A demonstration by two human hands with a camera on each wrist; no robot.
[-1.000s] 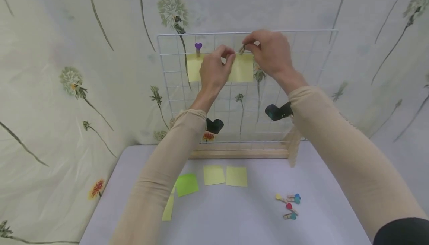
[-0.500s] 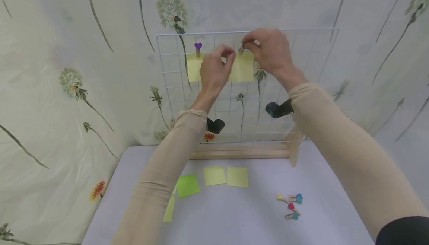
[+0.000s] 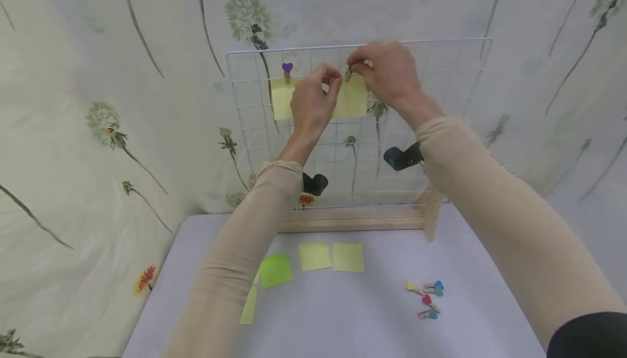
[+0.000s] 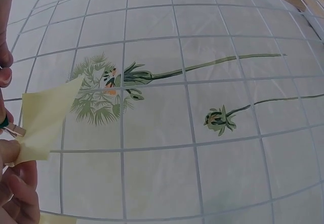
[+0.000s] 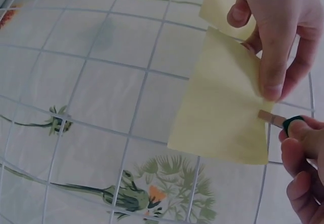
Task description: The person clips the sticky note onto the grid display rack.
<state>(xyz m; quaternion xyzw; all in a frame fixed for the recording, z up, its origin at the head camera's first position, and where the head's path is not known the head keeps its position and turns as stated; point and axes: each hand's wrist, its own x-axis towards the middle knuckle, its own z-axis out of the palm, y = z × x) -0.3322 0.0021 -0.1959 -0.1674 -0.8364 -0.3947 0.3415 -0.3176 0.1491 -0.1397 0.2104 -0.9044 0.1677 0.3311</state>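
Observation:
My left hand (image 3: pixel 313 99) pinches the upper edge of a yellow sticky note (image 3: pixel 354 99) against the white wire grid (image 3: pixel 313 48). In the right wrist view, the thumb of that left hand (image 5: pixel 278 36) lies over the note's edge. My right hand (image 3: pixel 392 72) pinches a small wooden clothespin (image 5: pixel 271 118) by its dark green end, and the clothespin's tip overlaps the note's upper edge. To the left, a second yellow note (image 3: pixel 281 99) hangs under a clothespin with a purple heart (image 3: pixel 287 68); my left hand partly hides this note.
Two yellow notes (image 3: pixel 348 257) and a green note (image 3: pixel 276 271) lie on the white table (image 3: pixel 372 314), with more notes partly behind my left sleeve. Several heart clothespins (image 3: pixel 426 299) lie at the right. A wooden base (image 3: pixel 352 223) supports the grid before a flowered backdrop.
Both hands keep their hold at the note's top edge. My right hand and the clothespin have shifted very slightly left, and the head view has moved a little.

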